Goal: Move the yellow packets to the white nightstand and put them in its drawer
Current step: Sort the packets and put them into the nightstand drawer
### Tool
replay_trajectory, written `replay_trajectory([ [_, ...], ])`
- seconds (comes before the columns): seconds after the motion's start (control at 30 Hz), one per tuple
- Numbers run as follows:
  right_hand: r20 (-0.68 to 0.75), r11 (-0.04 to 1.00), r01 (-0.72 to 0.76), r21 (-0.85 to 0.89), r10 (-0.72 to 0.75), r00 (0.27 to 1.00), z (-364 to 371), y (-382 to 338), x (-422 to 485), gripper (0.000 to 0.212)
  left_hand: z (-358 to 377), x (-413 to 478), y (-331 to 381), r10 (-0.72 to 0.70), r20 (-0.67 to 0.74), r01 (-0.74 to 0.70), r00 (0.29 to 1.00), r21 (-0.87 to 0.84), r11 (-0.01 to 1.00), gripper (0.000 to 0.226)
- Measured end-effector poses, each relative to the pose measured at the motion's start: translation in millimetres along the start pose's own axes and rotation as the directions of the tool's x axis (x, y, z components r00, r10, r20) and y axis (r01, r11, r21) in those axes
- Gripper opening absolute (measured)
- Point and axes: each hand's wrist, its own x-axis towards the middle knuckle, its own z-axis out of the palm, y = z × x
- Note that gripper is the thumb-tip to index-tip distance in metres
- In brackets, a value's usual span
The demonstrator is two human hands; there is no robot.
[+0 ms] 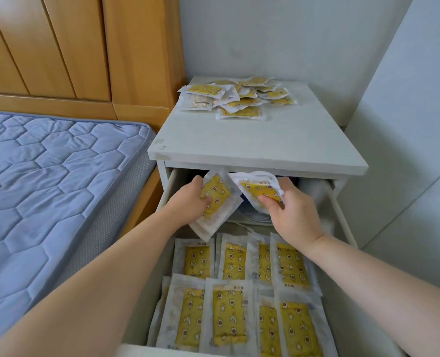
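The blue mattress [46, 181] lies to the left, just beside the white nightstand [252, 140], whose drawer [168, 189] is pulled out towards the person. A loose pile [239, 99] of yellow packets sits at the back of the nightstand top, not yet put away. In the drawer's near half, rows [229, 313] of packets lie flat and overlapping, two deep. The far half holds darker things I cannot make out. The left hand [190, 199] grips a small bunch [217, 202] by one long edge, thumb on the face and fingers curled behind, its lower end hanging just over the back row. The right hand [293, 212] pinches another bunch [259, 188] between thumb and fingers, held higher, close under the nightstand top. The step looks like laying these down as a third row. To do it well, I would lower each bunch flat and face up, edges in line with the rows, one hand at a time, low enough for the drawer to shut.
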Motion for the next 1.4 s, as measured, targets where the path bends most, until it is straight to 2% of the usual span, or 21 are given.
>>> replay_trajectory([
  [0.07,0.143,0.989,-0.145,-0.040,0.150,0.978,10.9,3.9,-2.3,0.023,1.1,1.8,-4.2,-0.036,0.004,0.035,0.999,0.097,0.995,0.025],
  [0.17,0.313,0.901,-0.412,-0.136,0.434,0.845,32.0,12.0,-3.3,0.022,4.1,2.8,-6.5,-0.020,-0.003,0.020,1.000,0.210,0.978,0.020],
  [0.2,0.348,0.841,-0.523,-0.136,0.535,0.770,39.0,14.3,-4.9,0.022,4.3,3.2,-6.3,-0.009,-0.025,0.014,1.000,0.218,0.976,0.018],
  [0.23,0.373,0.738,-0.670,-0.087,0.647,0.664,45.3,13.9,-7.8,0.018,3.9,4.0,-6.5,0.000,-0.053,0.011,0.999,0.210,0.978,0.015],
  [0.3,0.492,0.361,-0.931,0.059,0.800,0.342,60.6,6.9,-13.7,0.010,2.2,5.5,-6.3,0.012,-0.105,0.007,0.994,0.181,0.984,0.012],
  [0.33,0.552,0.196,-0.976,0.089,0.807,0.213,69.4,0.2,-16.6,0.009,1.6,6.0,-6.0,0.016,-0.117,0.004,0.993,0.170,0.986,0.012],
  [0.37,0.601,0.130,-0.988,0.085,0.784,0.155,80.4,-6.4,-18.6,0.012,1.4,6.3,-5.7,0.021,-0.118,-0.001,0.993,0.161,0.987,0.013],
  [0.4,0.625,0.122,-0.990,0.073,0.768,0.141,93.2,-10.8,-20.5,0.018,1.4,6.3,-5.3,0.024,-0.116,-0.006,0.993,0.152,0.988,0.014],
  [0.47,0.656,0.169,-0.984,0.045,0.738,0.157,115.5,-21.1,-20.7,0.026,1.6,5.7,-5.1,0.024,-0.111,-0.008,0.994,0.140,0.990,0.016],
  [0.53,0.681,0.226,-0.973,0.048,0.705,0.197,130.3,-31.9,-21.2,0.008,1.3,5.0,-4.7,0.022,-0.106,-0.008,0.994,0.132,0.991,0.018],
  [0.67,0.643,0.615,-0.785,-0.079,0.633,0.431,134.4,-44.6,-26.3,0.025,-0.2,5.0,-4.9,0.034,-0.101,-0.022,0.994,0.119,0.993,0.022],
  [0.73,0.620,0.705,-0.699,-0.119,0.603,0.502,132.9,-46.2,-29.4,0.028,-0.1,5.4,-5.5,0.034,-0.097,-0.023,0.995,0.108,0.994,0.022],
  [0.83,0.542,0.721,-0.682,-0.120,0.623,0.563,134.7,-41.1,-29.2,0.034,0.0,6.3,-5.9,0.031,-0.093,-0.021,0.995,0.101,0.995,0.022],
  [1.0,0.437,0.701,-0.708,-0.091,0.667,0.604,137.3,-37.3,-29.6,0.043,0.0,6.5,-5.6,0.034,-0.094,-0.025,0.995,0.093,0.995,0.024],
  [1.1,0.390,0.748,-0.663,-0.037,0.621,0.679,137.6,-42.6,-31.6,0.042,0.2,6.8,-5.9,0.040,-0.097,-0.030,0.995,0.100,0.995,0.024],
  [1.2,0.389,0.772,-0.634,-0.042,0.597,0.702,137.3,-45.8,-33.8,0.035,0.0,6.7,-5.0,0.042,-0.096,-0.032,0.994,0.099,0.995,0.025],
  [1.27,0.470,0.846,-0.502,-0.177,0.521,0.712,139.4,-44.4,-38.1,0.027,0.1,6.5,-4.8,0.036,-0.092,-0.028,0.995,0.090,0.996,0.025],
  [1.33,0.530,0.910,-0.295,-0.292,0.411,0.741,137.6,-42.5,-39.4,0.025,0.0,7.1,-5.1,0.036,-0.095,-0.028,0.995,0.084,0.996,0.024],
  [1.4,0.606,0.940,-0.153,-0.306,0.316,0.730,128.4,-40.4,-33.3,0.029,-0.2,7.6,-5.7,0.043,-0.100,-0.035,0.994,0.080,0.996,0.023],
])
